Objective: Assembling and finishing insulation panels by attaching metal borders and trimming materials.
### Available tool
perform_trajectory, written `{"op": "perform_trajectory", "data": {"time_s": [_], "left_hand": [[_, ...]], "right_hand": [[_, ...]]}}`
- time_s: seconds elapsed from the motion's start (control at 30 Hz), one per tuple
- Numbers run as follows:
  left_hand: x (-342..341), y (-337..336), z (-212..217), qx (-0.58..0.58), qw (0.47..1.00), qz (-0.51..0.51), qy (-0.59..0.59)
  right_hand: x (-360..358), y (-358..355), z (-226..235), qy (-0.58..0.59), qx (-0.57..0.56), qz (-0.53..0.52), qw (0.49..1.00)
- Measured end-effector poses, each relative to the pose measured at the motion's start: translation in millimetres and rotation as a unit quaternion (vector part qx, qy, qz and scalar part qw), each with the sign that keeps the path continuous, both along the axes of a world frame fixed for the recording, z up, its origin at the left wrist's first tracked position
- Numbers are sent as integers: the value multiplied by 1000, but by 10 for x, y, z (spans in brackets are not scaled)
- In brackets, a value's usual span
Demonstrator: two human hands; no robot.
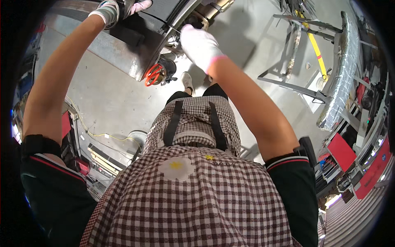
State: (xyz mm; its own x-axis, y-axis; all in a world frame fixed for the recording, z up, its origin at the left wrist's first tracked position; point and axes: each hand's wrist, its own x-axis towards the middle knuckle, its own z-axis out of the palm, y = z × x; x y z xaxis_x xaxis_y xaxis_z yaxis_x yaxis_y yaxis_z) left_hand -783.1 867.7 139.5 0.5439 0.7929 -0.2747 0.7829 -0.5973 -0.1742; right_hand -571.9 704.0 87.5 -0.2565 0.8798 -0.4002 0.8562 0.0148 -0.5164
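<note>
At the top left, my left hand [123, 9] wears a glove with a striped cuff and lies against a dark vehicle panel [142, 31]. A pink-tipped finger is stretched out; the frame's upper edge cuts off part of this hand. My right hand [199, 46], in a white glove with a pink cuff, is closed at the panel's right edge. A thin dark cord [158, 19] runs across the panel from beside my left hand to the fingers of my right. Their grip hides the cord's end.
Below the panel's corner, an orange coiled hose [153, 75] hangs by a dark cylinder [168, 68]. A wrapped bumper [345, 70] rests on a metal stand [288, 84] at right, beside a yellow strap [316, 49]. A yellow cable [105, 135] crosses the floor at left.
</note>
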Motion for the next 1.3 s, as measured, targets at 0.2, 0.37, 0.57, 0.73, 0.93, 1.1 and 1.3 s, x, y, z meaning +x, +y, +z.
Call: {"op": "perform_trajectory", "data": {"time_s": [0.2,0.37,0.57,0.73,0.93,1.1,1.3], "left_hand": [[-59,-9,182,6,1000,-12,-6],[-113,-593,413,87,948,46,-304],[163,-2586,13,-173,698,391,-575],[687,-2394,-349,-122,317,563,-754],[949,-2069,-673,-9,332,600,-727],[1030,-1607,-387,-65,314,654,-686],[1049,-1361,-758,1,195,655,-730]], "right_hand": [[970,-1179,-152,-42,-110,-72,990],[1464,-1132,161,-62,-71,-219,971],[1082,721,964,85,219,-45,971],[626,2323,972,31,272,50,960],[129,2117,968,66,343,39,936],[147,925,441,364,-117,-285,879],[-258,862,341,493,-331,-421,685]]}}
